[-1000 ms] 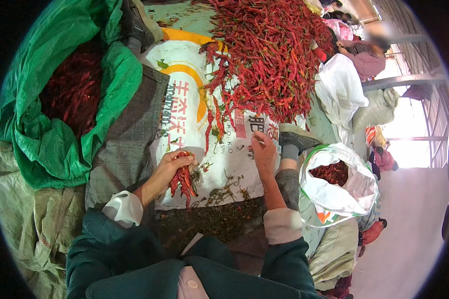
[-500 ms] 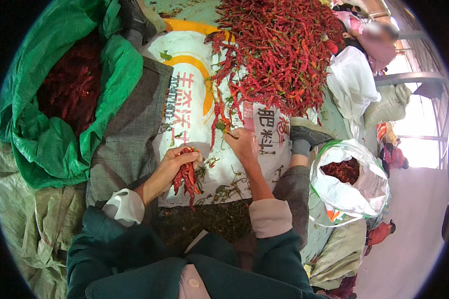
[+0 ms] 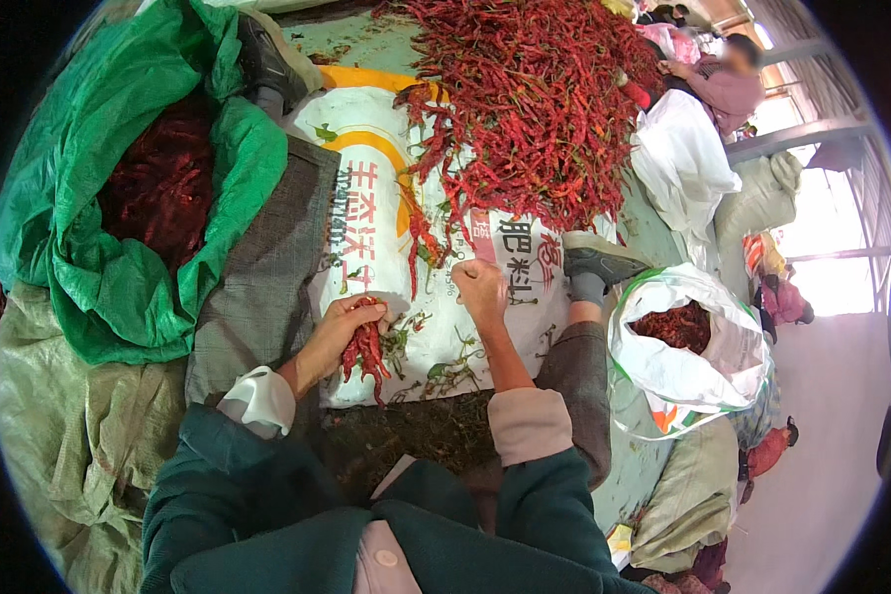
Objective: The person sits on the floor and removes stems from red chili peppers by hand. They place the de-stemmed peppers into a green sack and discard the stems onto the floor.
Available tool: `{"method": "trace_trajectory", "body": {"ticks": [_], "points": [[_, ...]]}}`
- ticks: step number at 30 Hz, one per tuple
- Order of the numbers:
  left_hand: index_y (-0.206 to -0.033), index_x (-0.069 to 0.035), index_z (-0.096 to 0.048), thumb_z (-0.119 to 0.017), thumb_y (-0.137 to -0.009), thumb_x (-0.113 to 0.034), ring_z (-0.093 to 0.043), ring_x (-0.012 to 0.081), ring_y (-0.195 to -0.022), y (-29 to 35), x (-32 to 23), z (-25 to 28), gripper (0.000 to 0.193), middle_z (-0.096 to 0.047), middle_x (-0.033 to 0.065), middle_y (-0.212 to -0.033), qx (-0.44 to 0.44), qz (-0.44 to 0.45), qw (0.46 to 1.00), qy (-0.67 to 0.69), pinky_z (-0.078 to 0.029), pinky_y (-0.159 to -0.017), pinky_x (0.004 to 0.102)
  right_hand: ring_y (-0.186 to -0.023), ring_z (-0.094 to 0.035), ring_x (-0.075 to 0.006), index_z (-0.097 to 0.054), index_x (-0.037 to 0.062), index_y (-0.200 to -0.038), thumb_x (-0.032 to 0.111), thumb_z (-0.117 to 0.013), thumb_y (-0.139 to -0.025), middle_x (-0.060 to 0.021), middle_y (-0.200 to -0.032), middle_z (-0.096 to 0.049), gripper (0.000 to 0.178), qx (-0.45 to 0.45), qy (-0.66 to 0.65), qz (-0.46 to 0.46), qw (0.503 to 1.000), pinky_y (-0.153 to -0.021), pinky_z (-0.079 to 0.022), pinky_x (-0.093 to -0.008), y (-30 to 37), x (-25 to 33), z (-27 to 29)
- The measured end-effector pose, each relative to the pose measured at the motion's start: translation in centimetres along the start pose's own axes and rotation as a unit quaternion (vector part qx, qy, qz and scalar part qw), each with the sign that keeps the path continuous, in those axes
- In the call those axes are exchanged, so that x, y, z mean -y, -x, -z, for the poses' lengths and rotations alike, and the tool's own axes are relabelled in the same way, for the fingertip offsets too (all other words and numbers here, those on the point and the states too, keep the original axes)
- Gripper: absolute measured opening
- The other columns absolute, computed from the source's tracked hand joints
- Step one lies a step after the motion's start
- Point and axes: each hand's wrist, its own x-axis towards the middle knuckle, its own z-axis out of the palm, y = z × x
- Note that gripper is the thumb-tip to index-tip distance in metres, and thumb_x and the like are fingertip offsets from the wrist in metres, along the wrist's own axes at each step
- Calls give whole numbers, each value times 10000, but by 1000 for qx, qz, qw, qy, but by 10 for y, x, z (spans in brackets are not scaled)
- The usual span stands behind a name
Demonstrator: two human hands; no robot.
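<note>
My left hand (image 3: 344, 332) is closed round a small bunch of dried red chili peppers (image 3: 368, 356), their tips hanging down toward me. To its right, my right hand (image 3: 483, 295) hovers over a printed white sack (image 3: 366, 267) with its fingers curled together. Whatever is between those fingertips, if anything, is too small to make out. Just beyond that hand a few loose chilies (image 3: 424, 236) trail across the sack from the big pile of red chilies (image 3: 535, 109). Green stems and leaf bits (image 3: 445, 374) are scattered between my hands and the sack's near edge.
A green sack (image 3: 49, 238) holding dark red chilies stands open at left. On the right is an open white bag (image 3: 733, 361) with chilies inside, beyond my shoe (image 3: 604, 259). A white bag (image 3: 678, 158) lies beside the pile, near another person (image 3: 728, 89) at far right.
My right hand has drawn back slightly from the loose chilies, and its fingers have curled in. My left hand keeps hold of its bunch. The whole view has shifted a little.
</note>
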Motion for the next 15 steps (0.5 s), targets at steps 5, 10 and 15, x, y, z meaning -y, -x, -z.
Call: {"method": "trace_trajectory", "body": {"ticks": [5, 10, 15], "points": [[-815, -23, -599, -532, -845, -154, -540, 107, -540, 3, 2, -5, 150, -572, 32, -662, -28, 16, 999, -3, -461, -500, 234, -605, -617, -231, -662, 48, -786, 302, -633, -667, -92, -663, -630, 282, -24, -76, 6, 997, -595, -469, -330, 3, 12, -16], [-826, -21, -601, -540, -842, -160, -538, 102, -526, -1, 3, -9, 152, -571, 30, -661, -12, 15, 1000, -15, -456, -481, 233, -542, -556, -103, -640, -28, -827, 191, -673, -718, -69, -679, -623, 247, -46, -105, 78, 990, -488, -409, -194, -10, -7, -26], [-858, -6, -608, -583, -826, -154, -529, 83, -507, 1, -3, -13, 154, -565, 19, -648, -60, -26, 997, -49, -449, -453, 223, -506, -438, -48, -604, 1, -930, 146, -630, -793, 15, -655, -524, 201, 151, -355, -92, 918, -437, -311, -184, 34, 26, 3]]}}
